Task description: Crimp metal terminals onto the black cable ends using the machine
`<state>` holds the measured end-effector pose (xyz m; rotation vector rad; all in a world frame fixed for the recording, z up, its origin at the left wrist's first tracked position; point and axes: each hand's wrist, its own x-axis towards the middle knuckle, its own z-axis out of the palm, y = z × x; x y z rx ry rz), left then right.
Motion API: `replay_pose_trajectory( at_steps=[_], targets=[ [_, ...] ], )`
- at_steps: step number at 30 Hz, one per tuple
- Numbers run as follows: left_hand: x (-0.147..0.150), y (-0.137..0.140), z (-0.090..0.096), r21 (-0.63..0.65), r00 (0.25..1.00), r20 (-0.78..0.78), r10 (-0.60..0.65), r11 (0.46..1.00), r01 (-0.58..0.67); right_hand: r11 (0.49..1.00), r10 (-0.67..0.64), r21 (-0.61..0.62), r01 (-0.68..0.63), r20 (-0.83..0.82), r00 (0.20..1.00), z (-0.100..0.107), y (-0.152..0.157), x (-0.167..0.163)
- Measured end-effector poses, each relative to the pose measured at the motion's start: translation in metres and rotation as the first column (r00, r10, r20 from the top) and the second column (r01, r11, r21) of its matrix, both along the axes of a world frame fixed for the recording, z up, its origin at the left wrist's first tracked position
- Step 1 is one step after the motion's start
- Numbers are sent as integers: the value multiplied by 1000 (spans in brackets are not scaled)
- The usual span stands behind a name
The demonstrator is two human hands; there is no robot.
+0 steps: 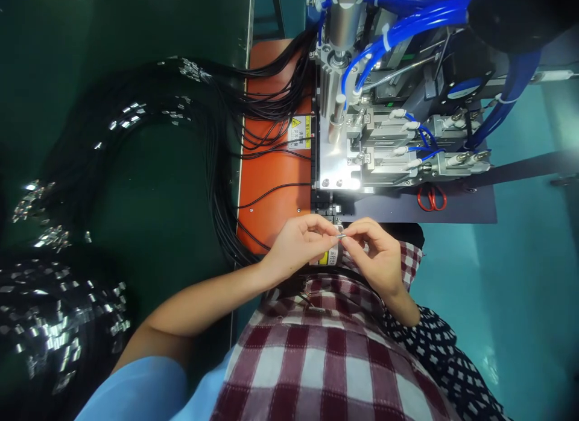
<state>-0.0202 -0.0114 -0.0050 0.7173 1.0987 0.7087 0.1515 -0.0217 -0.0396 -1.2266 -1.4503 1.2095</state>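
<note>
In front of my apron, my left hand [307,243] and my right hand [375,255] meet, each closed in a pinch. Between their fingertips is a small silvery connector [341,235], mostly covered by the fingers. Just beyond the fingers is the near end of a metal machine [344,161] with cylinders and blue air hoses. Left of it, an orange plate [271,210] carries several black cables [280,190] that run up to the machine's edge. Part of a white and yellow label [332,256] shows under my hands.
A dark green table [149,198] fills the left side. Big bundles of black cables [217,186] with shiny metal ends curve across it, with another heap [54,324] at lower left. Red-handled scissors [432,198] lie on the grey machine base [474,207] at right.
</note>
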Motion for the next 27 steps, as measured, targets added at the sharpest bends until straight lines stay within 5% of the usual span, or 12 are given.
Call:
replay_pose_trajectory(
  at_steps=[15, 27],
  targets=[
    [0, -2, -2, 18, 1000, 12, 15, 1000, -15, 989, -30, -146, 10, -138, 990, 0, 0, -3],
    [2, -1, -2, 40, 999, 26, 40, 998, -41, 996, -37, -86, 33, -42, 998, 3, -4, -9]
  ],
)
